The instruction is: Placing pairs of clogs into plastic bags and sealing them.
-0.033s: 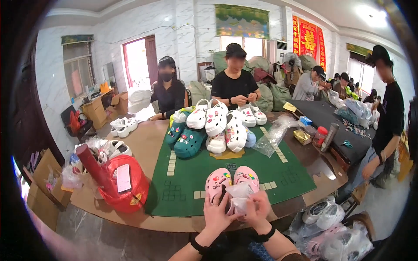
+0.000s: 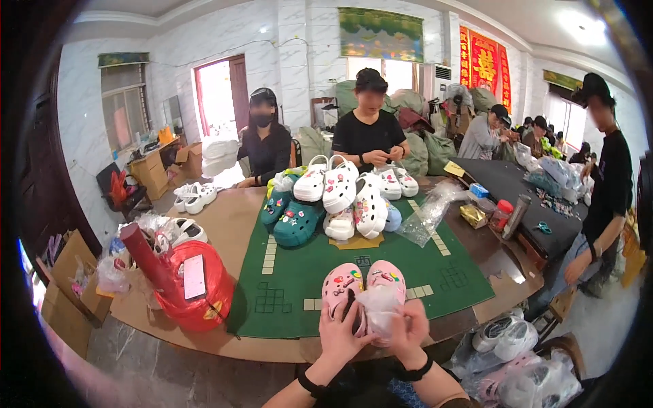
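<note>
**Fig. Head view, two bare hands at the near edge of a round table.**

L. hand (image 2: 340,333) and R. hand (image 2: 408,330) meet at the table's (image 2: 231,224) near rim, both closed on a crumpled clear plastic bag (image 2: 379,306). L. fingers are curled round the bag's left side and lie against the inner edge of the left pink clog (image 2: 342,285). R. fingers pinch the bag's right side, thumb toward the person. The R. fingertips are slightly smeared, so the exact pinch point cannot be told. Neither hand is slack.

The pink clogs, a pair w/ small charms on the uppers, lie side by side, toes away from the person, on the green mat (image 2: 292,272). The right pink clog (image 2: 388,273) is partly hidden behind the bag. The bag is held in front of and touching the pair. Whether any part of a shoe is already inside it cannot be told (the film is too creased to see through).

Further back on the mat: a heap of white clogs (image 2: 340,187), teal clogs (image 2: 292,221) at its left, and loose clear bags (image 2: 428,214) to the right. At the table's left stands a red sack (image 2: 211,299) w/ a dark red tube (image 2: 146,258) leaning beside it.

Across the table a seated person in black (image 2: 371,132) works w/ both hands at chest height. A masked person (image 2: 265,146) sits beside them, and a third stands at far right (image 2: 605,183).
</note>
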Demonstrator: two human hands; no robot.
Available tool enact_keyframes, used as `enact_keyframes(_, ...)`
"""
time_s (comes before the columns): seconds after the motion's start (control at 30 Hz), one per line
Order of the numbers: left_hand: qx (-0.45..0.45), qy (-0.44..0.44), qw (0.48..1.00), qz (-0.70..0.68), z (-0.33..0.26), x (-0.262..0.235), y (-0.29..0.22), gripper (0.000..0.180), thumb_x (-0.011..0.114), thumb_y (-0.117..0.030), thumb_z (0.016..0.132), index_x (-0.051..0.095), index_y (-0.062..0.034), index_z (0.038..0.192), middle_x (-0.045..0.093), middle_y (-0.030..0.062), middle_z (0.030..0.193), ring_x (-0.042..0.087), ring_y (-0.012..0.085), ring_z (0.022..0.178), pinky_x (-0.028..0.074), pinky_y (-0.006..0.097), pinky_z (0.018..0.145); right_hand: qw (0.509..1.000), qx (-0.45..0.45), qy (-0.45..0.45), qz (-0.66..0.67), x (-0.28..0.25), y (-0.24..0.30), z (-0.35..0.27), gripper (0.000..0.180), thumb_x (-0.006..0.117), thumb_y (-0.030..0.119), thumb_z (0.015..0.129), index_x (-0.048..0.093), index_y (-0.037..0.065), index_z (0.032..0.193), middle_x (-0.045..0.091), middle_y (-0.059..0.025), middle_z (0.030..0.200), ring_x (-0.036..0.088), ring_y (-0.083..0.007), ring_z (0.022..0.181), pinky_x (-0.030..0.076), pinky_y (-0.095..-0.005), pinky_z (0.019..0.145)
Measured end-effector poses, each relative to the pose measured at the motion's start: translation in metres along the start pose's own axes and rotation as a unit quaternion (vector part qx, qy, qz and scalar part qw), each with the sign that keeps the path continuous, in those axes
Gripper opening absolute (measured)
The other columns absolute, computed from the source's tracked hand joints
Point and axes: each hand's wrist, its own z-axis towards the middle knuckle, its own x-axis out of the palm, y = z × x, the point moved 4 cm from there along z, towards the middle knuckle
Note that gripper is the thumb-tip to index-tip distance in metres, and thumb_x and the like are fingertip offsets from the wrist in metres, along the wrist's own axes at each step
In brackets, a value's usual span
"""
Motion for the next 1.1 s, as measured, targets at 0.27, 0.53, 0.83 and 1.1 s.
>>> enact_keyframes(0.27, -0.017, 0.019, 0.996, -0.088, -0.007, -0.024, 0.003, 0.102, 0.085, -0.064, 0.058, 0.054, -0.008, 0.138, 0.046, 0.017, 0.143, 0.022, 0.0514, 0.143, 0.02, 0.065, 0.114, 0.929, 0.201, -0.165, 0.263, -0.049, 0.037, 0.003, 0.019, 0.06, 0.021, 0.099, 0.053, 0.005, 0.106, 0.059, -0.0042, 0.095, 0.055, -0.014, 0.087, 0.046, -0.0292, 0.083)
enact_keyframes(0.53, -0.238, 0.075, 0.692, -0.678, -0.018, -0.05, 0.009, 0.072, 0.081, -0.011, 0.081, 0.042, 0.0, 0.141, 0.056, 0.0108, 0.136, 0.056, 0.022, 0.125, 0.046, 0.038, 0.105, 0.716, 0.472, 0.044, 0.512, -0.021, 0.016, -0.033, 0.038, 0.056, 0.022, 0.098, 0.052, 0.002, 0.13, 0.062, -0.0087, 0.122, 0.055, -0.0208, 0.121, 0.039, -0.0369, 0.106)
enact_keyframes(0.83, -0.191, 0.0, 0.732, -0.654, -0.002, -0.072, 0.013, 0.073, 0.068, 0.011, 0.081, 0.039, -0.0018, 0.147, 0.058, 0.0108, 0.131, 0.059, 0.0194, 0.118, 0.048, 0.033, 0.101, 0.837, 0.426, -0.051, 0.339, -0.042, -0.018, -0.025, 0.02, 0.057, 0.013, 0.101, 0.062, 0.0, 0.114, 0.068, -0.0042, 0.107, 0.062, -0.0099, 0.09, 0.049, -0.0268, 0.081)
enact_keyframes(1.1, -0.241, -0.008, 0.618, -0.749, -0.02, -0.059, 0.049, 0.066, 0.059, 0.011, 0.082, 0.041, -0.0019, 0.144, 0.061, 0.0117, 0.124, 0.063, 0.023, 0.111, 0.053, 0.035, 0.095, 0.824, 0.427, -0.12, 0.353, -0.049, -0.028, -0.028, 0.019, 0.053, 0.012, 0.101, 0.063, 0.001, 0.112, 0.068, -0.0044, 0.105, 0.065, -0.0123, 0.09, 0.055, -0.0294, 0.072)
